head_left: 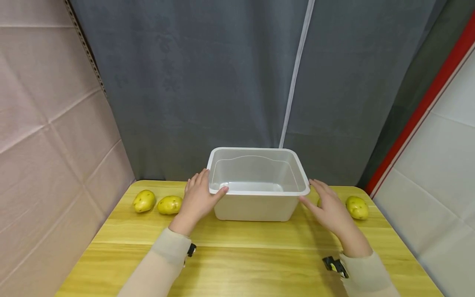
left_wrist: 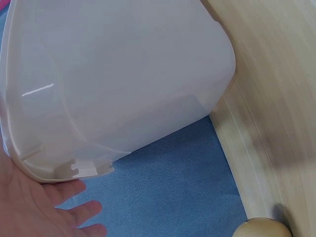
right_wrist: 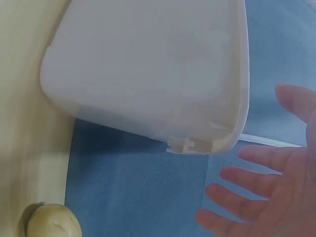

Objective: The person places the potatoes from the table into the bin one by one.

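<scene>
A white plastic bin (head_left: pixel 252 207) stands upright at the back middle of the table, its open top showing a bare inside. My left hand (head_left: pixel 200 194) is at the bin's left side, its thumb by the front rim and its fingers stretched along the side. In the left wrist view, the palm and straight fingers (left_wrist: pixel 74 215) lie right at the rim. My right hand (head_left: pixel 331 208) is beside the right rim. The right wrist view has its spread fingers (right_wrist: pixel 242 207) apart from the bin wall (right_wrist: pixel 143 64).
Two yellow potatoes, one (head_left: pixel 144 201) farther out and one (head_left: pixel 170 205) nearer, lie left of the bin. Another potato (head_left: pixel 357 207) lies at the right; a further yellow one (head_left: pixel 319 202) is mostly hidden behind my right hand. A grey curtain (head_left: pixel 208 82) hangs behind the wooden table (head_left: pixel 245 264).
</scene>
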Action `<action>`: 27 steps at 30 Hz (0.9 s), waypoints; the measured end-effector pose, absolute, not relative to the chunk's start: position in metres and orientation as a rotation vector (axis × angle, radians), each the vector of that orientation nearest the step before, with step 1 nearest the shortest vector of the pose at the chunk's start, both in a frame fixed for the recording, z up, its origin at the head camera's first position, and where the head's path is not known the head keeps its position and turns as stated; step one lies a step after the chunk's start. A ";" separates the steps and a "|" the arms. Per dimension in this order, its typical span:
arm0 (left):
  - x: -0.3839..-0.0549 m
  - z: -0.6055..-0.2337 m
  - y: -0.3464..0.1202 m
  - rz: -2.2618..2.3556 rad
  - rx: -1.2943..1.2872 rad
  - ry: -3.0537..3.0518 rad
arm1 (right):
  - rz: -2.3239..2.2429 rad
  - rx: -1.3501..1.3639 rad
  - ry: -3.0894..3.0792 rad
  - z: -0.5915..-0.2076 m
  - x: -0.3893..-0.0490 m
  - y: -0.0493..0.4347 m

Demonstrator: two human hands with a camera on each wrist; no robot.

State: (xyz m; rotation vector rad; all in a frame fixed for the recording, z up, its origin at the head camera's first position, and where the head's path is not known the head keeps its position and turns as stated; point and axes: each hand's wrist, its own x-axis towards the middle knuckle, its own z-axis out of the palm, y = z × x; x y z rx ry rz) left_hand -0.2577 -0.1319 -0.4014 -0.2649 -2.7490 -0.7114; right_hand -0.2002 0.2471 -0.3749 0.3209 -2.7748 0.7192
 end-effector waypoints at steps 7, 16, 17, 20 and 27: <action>-0.259 -0.403 -0.132 -0.688 -0.265 -2.752 | 0.727 0.317 -2.757 -0.377 -0.196 0.252; -0.258 -0.402 -0.132 -0.696 -0.275 -2.744 | 0.714 0.337 -2.729 -0.378 -0.192 0.256; -0.258 -0.402 -0.132 -0.694 -0.276 -2.744 | 0.717 0.342 -2.727 -0.379 -0.191 0.256; -0.258 -0.401 -0.133 -0.689 -0.273 -2.745 | 0.720 0.362 -2.714 -0.381 -0.190 0.258; -0.258 -0.400 -0.132 -0.694 -0.275 -2.744 | 0.716 0.379 -2.647 -0.393 -0.188 0.268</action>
